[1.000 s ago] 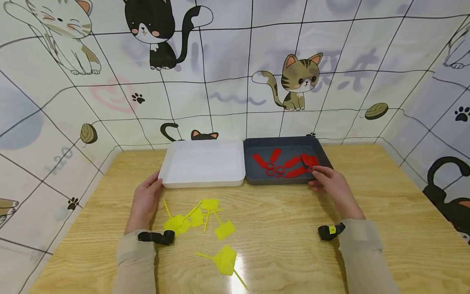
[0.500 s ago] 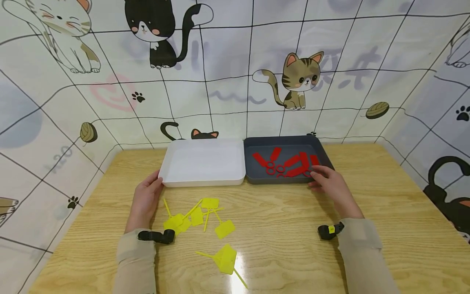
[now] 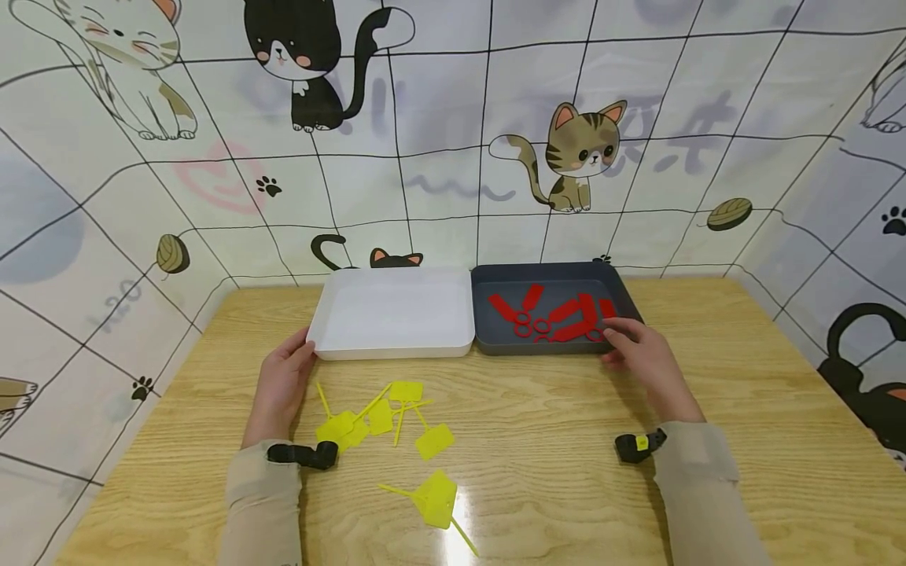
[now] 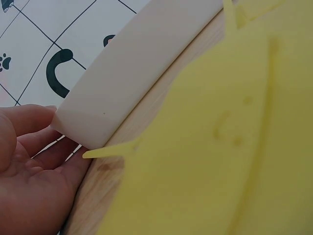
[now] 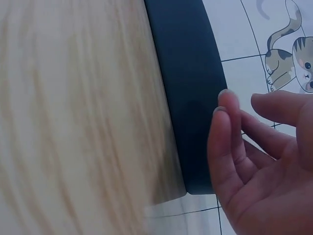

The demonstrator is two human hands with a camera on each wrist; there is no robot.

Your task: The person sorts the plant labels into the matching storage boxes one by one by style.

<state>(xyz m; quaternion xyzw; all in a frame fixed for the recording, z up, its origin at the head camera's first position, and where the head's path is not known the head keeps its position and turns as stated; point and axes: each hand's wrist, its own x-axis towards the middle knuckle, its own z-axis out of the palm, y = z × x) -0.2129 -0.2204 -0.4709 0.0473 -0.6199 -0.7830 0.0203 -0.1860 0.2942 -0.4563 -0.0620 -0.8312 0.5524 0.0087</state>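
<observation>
At the near left corner of the white tray (image 3: 396,314), my left hand (image 3: 279,385) rests its thumb and fingertips against the rim and side wall. My right hand (image 3: 647,358) hovers by the near right corner of the dark grey tray (image 3: 538,348). Its fingers are loosely bent, its thumb stands apart, and the right wrist view shows nothing between them. Inside the grey tray lie several flat red tags with rings (image 3: 564,311); the right fingertips partly cover those on the right. Flat yellow tags with thin stems (image 3: 435,442) lie on the table between my arms.
The two trays stand side by side at the back of the wooden table (image 3: 538,472). Behind them rises a cat-print cloth wall (image 3: 439,181). Two yellow tags (image 3: 435,499) overlap nearer to me, apart from the others.
A red tag tilted at my right fingertips one second ago was let go and now lies in the grey tray. The right hand has shifted very slightly right; the left has stayed put.
</observation>
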